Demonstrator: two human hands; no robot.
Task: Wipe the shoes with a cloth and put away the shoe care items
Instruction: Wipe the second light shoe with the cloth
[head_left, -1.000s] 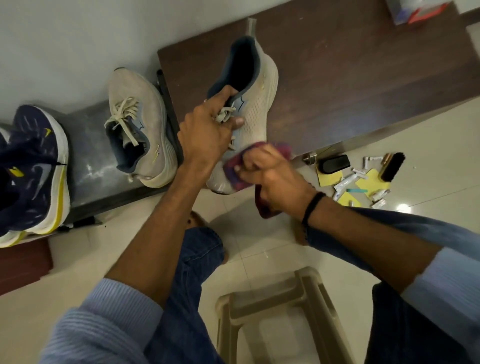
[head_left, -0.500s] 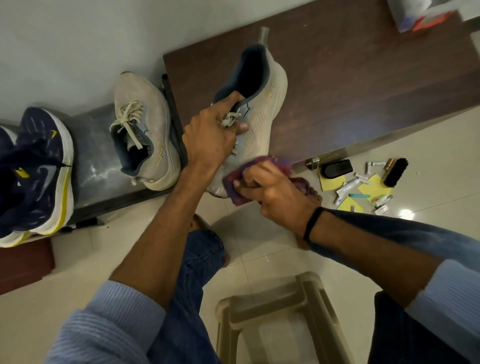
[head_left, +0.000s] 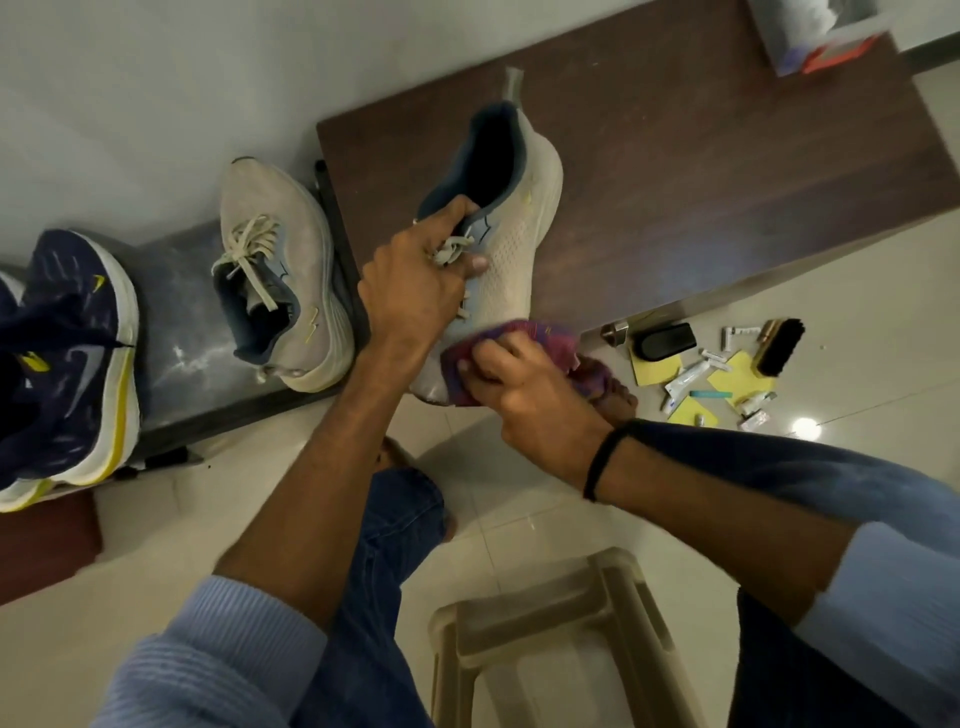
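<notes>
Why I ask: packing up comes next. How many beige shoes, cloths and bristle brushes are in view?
Beige shoes: 2, the held shoe in the left hand and the bench shoe
Cloths: 1, the purple cloth in the right hand
Bristle brushes: 1, the black brush on the floor
Total: 4

plastic stool (head_left: 519, 616) on floor (head_left: 857, 291) | box (head_left: 826, 47) on brown bench (head_left: 727, 156)
</notes>
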